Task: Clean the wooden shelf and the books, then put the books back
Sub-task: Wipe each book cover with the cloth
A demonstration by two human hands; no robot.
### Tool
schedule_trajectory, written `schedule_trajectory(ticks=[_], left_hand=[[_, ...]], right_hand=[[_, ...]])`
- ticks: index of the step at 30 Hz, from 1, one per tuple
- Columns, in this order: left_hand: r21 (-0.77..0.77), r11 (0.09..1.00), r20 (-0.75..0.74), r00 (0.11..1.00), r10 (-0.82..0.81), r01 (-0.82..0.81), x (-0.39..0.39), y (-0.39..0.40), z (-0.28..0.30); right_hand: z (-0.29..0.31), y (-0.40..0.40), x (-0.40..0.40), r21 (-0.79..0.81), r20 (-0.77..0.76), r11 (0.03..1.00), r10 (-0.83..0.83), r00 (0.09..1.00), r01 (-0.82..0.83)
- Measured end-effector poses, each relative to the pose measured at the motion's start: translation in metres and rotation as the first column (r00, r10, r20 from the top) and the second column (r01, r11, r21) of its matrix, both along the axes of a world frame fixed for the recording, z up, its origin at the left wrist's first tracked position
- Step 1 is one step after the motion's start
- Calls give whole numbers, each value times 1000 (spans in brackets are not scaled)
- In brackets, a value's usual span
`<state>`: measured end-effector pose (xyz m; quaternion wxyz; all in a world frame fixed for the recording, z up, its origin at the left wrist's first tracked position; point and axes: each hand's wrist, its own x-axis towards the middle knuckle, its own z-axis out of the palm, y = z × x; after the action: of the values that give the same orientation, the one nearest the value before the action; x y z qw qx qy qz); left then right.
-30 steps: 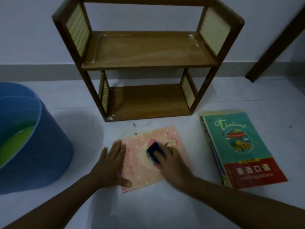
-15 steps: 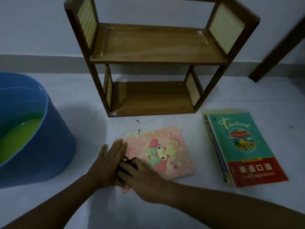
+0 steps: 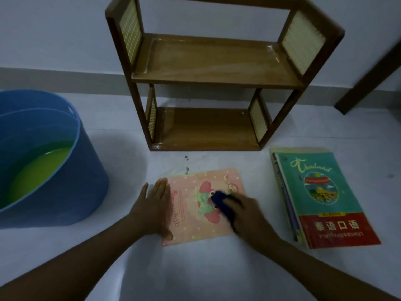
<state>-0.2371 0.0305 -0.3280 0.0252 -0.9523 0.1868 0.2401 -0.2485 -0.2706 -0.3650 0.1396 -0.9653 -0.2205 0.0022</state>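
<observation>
Left hand: we see our left hand [image 3: 155, 210] lying flat, fingers spread, on the left edge of the pink notebook [image 3: 195, 227].
Right hand: our right hand [image 3: 249, 218] has its grip closed on a dark blue cloth [image 3: 222, 204], pressed to the notebook's cover.
Notebook: flat on the white floor [image 3: 195, 274], just in front of the wooden shelf [image 3: 214, 72].
Shelf: upright, both tiers bare.
Book stack: right of the notebook, a teal Thailand book [image 3: 321, 196] on top.
Bucket: blue bucket [image 3: 65, 192] at left holds greenish liquid.

Pink dotted book [image 3: 195, 213], blue bucket [image 3: 71, 192]
</observation>
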Motion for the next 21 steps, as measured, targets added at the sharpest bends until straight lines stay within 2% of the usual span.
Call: schedule_trajectory(ticks=[2, 3, 4, 6, 10, 11, 13, 15, 17, 19, 21], left_hand=[[-47, 994, 54, 994, -91, 94, -9, -20, 3], [-99, 983, 44, 988, -149, 152, -16, -35, 3], [-139, 973, 16, 983, -182, 182, -25, -51, 5], [-119, 976, -27, 982, -189, 185, -35, -85, 5], [101, 972, -21, 977, -211, 212, -31, -116, 10], [136, 960, -45, 970, -239, 243, -29, -114, 13], [146, 950, 30, 958, -285, 278, -21, -104, 20], [-38, 958, 236, 934, -268, 284, -9, -99, 42], [-283, 945, 362, 931, -52, 163, 9, -97, 88], [-518, 856, 350, 911, 218, -6, 26, -92, 124], [-739, 655, 166, 899, 406, -160, 41, -85, 146]], right_hand=[[16, -36, 23, 103, 65, 914, -400, 914, 392], [24, -50, 27, 86, 46, 873, -486, 873, 481], [27, -54, 26, 24, 21, 872, -490, 871, 490], [23, -47, 14, 1, -146, 897, -438, 887, 442], [3, -40, 9, -85, -108, 900, -435, 894, 428], [2, -44, 15, -41, -157, 875, -482, 862, 482], [9, -47, 25, 125, -247, 830, -505, 827, 544], [26, -49, 33, 250, -283, 761, -533, 797, 598], [42, -46, 34, 358, -422, 682, -492, 762, 638], [59, -39, 34, 381, -462, 622, -513, 723, 685], [75, -27, 34, 435, -394, 643, -494, 775, 631]])
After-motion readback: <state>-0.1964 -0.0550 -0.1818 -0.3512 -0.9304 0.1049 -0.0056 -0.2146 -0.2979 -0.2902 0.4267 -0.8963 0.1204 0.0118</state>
